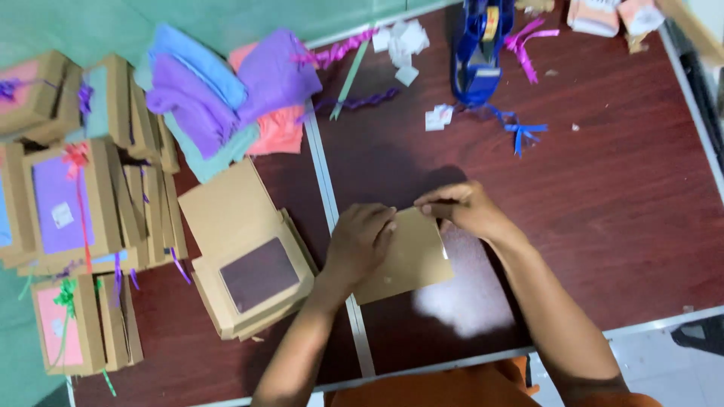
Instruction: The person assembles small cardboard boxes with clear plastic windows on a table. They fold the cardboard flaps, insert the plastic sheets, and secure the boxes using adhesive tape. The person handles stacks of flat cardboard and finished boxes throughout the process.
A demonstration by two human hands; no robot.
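A flat brown cardboard piece (411,260) lies on the dark wooden table (603,173) in front of me. My left hand (360,241) presses down on its left part with the fingers curled over the top edge. My right hand (460,207) pinches the upper right corner of the same piece. Both hands touch the cardboard, which stays flat on the table.
A stack of brown window boxes (253,275) sits left of my hands. Finished ribbon-tied boxes (72,203) pile up at far left. Folded purple, blue and pink tissue sheets (219,90) lie at the back left. A blue tape dispenser (479,49) and ribbon scraps (520,132) are behind.
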